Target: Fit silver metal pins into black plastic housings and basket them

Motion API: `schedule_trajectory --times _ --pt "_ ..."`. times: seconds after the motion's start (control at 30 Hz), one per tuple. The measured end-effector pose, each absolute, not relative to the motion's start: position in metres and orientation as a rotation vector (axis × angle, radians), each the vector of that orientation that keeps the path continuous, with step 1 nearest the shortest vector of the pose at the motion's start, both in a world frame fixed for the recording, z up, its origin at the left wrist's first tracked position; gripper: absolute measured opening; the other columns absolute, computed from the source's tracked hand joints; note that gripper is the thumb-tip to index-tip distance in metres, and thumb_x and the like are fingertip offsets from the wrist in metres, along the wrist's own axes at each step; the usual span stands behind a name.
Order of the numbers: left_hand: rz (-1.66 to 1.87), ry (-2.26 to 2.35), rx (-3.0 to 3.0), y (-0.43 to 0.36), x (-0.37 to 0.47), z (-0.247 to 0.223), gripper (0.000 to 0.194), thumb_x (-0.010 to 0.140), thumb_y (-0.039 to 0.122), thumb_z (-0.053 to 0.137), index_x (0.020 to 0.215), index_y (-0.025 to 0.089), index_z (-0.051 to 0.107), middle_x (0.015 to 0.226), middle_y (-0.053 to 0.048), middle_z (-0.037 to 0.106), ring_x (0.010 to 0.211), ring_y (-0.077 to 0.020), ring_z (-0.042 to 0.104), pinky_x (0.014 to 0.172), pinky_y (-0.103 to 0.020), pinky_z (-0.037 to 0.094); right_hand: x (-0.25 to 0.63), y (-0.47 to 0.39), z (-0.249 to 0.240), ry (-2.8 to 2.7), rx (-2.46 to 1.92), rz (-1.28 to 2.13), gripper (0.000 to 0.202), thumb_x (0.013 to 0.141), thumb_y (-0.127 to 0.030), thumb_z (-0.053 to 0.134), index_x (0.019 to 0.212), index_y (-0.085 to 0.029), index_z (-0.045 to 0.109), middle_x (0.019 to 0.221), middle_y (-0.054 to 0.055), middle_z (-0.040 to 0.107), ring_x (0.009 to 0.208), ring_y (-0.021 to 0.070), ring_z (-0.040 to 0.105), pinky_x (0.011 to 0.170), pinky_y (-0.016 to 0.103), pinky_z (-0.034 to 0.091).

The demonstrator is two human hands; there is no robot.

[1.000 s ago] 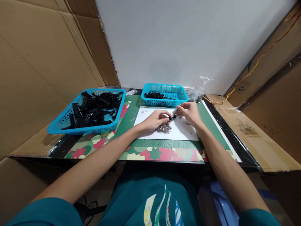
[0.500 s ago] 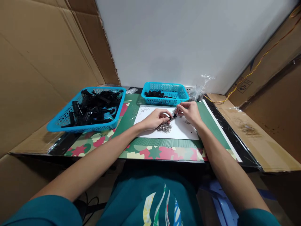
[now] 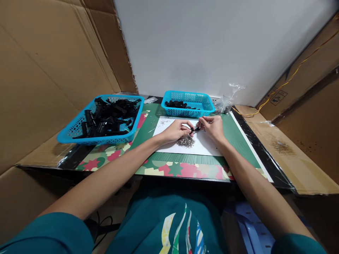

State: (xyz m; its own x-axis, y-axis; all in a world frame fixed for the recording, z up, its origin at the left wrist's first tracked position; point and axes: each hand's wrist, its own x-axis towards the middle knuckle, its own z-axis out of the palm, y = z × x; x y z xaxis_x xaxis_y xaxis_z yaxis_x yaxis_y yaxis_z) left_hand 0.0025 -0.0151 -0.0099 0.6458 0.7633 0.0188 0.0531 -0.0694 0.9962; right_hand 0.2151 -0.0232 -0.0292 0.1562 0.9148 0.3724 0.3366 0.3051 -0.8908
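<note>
Over a white sheet (image 3: 206,147), my left hand (image 3: 178,131) pinches a small black part (image 3: 196,129) between thumb and fingers. My right hand (image 3: 212,126) meets the part's right end with its fingertips pressed together; whether they hold something tiny as well is too small to tell. Just below my left fingertips lies a pile of small metal pieces (image 3: 186,141). More tiny metal pieces (image 3: 163,122) are scattered at the sheet's upper left corner.
A large blue basket (image 3: 116,141) of black parts stands at the left. Behind the sheet is a smaller blue basket (image 3: 185,113) with black pieces. Clear plastic bags (image 3: 224,104) sit to its right. Cardboard walls (image 3: 312,130) flank the table, with a yellow cable (image 3: 287,83) at the right.
The view has shifted slightly. Both hands stay together around the black part, and the fingers of my right hand have moved only a little.
</note>
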Motion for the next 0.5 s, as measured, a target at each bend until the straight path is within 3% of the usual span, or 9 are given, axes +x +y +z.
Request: schedule_trajectory --times 0.2,0.37,0.5 --pt "0.680 0.690 1.597 -0.018 0.002 -0.007 0.015 0.092 0.022 0.074 0.103 0.013 0.069 0.081 -0.010 0.074 0.069 -0.0151 0.064 0.065 -0.029 0.045 0.213 -0.023 -0.023 -1.383 -1.231 0.601 0.038 0.088 -0.048 0.069 0.066 -0.017 0.073 0.069 0.009 0.075 0.063 0.0211 0.069 0.065 0.036 0.062" --pt "0.743 0.734 1.518 -0.018 0.001 -0.002 0.014 0.094 0.025 0.070 0.106 0.019 0.065 0.085 -0.005 0.068 0.051 -0.0079 0.046 0.047 -0.026 0.027 0.225 -0.020 -0.010 -1.225 -1.139 0.538 0.034 0.089 -0.053 0.069 0.081 -0.020 0.070 0.076 0.007 0.073 0.065 0.0190 0.069 0.067 0.035 0.062" --pt "0.819 0.779 1.427 -0.015 0.000 0.002 0.016 0.096 0.031 0.070 0.101 0.021 0.060 0.084 -0.001 0.063 0.048 -0.0051 0.038 0.043 -0.023 0.022 0.247 -0.014 -0.010 -1.212 -1.207 0.593 0.030 0.092 -0.049 0.062 0.079 -0.022 0.064 0.071 0.005 0.068 0.059 0.0172 0.063 0.061 0.033 0.056"
